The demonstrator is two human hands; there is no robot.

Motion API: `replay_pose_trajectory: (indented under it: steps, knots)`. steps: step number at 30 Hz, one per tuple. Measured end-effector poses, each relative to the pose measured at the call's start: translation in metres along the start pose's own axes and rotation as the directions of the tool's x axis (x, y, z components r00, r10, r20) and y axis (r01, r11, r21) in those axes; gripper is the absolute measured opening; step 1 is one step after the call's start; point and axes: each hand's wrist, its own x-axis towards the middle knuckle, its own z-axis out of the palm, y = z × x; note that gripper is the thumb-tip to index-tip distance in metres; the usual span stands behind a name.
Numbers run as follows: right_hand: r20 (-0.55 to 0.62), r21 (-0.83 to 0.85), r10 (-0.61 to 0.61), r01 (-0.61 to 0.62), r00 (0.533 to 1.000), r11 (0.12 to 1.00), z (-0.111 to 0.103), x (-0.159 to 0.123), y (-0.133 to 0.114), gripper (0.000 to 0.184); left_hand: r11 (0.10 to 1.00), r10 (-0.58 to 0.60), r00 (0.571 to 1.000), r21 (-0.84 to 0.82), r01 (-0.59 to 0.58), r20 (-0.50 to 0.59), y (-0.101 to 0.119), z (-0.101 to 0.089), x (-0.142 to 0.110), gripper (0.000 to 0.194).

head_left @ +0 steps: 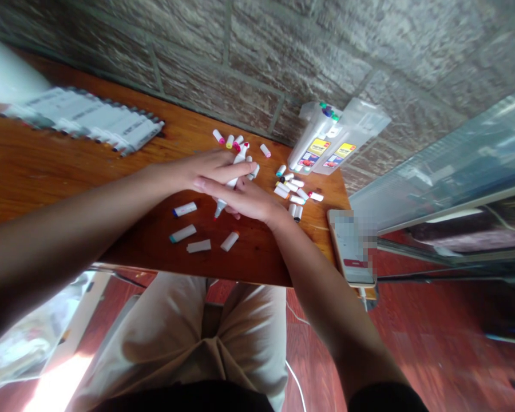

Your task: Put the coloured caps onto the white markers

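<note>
My hands cross over the wooden table with a white marker (221, 204) between them. It is uncapped at its near end, where a grey collar and red tip show, and its far end is pink-red. My left hand (212, 170) lies across the upper part of the barrel, its fingers pointing right. Lower down, my right hand (251, 198) closes around the barrel, with its thumb pointing left. Some of its fingers are hidden. Nearest my hands are loose caps: a blue-ended cap (184, 209), a teal-ended cap (182, 233), a plain cap (198, 246) and an orange-ended cap (230, 241).
A row of uncapped markers (90, 117) lies at the left. Several loose caps (297, 199) are scattered at the right. Clear plastic marker cases (313, 146) stand against the brick wall (257, 63), one holding a few markers. A phone (349, 246) lies at the table's right edge.
</note>
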Motion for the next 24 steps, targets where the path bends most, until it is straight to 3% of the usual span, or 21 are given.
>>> replay_pose_trajectory:
  steps: [5, 9, 13, 19, 24]
  knots:
    - [-0.029, -0.037, -0.011, 0.010, 1.000, 0.999, 0.0008, -0.0016, -0.0046, 0.044, 0.994, 0.089, 0.996, 0.069, -0.089, -0.004, -0.0014, -0.0019, -0.0008, 0.061]
    - [-0.009, -0.035, -0.030, 0.029, 1.000, 0.999, -0.0011, -0.0039, -0.0039, 0.052, 0.991, 0.095, 0.995, 0.098, -0.095, 0.002, -0.0021, -0.0032, -0.0003, 0.061]
    - [-0.014, -0.024, -0.038, 0.038, 0.999, 0.999, -0.0019, -0.0045, -0.0017, 0.057, 0.991, 0.073, 0.997, 0.113, -0.074, 0.010, 0.0032, -0.0049, -0.0027, 0.063]
    - [0.006, -0.023, -0.051, 0.051, 0.999, 0.998, 0.0000, -0.0031, -0.0069, 0.047, 0.988, 0.018, 1.000, 0.155, -0.020, 0.015, 0.0061, -0.0052, -0.0059, 0.064]
    - [0.007, 0.022, -0.196, 0.195, 0.981, 0.980, 0.0005, -0.0017, -0.0047, 0.050, 0.984, 0.051, 0.999, 0.172, -0.050, 0.001, 0.0051, -0.0052, -0.0066, 0.060]
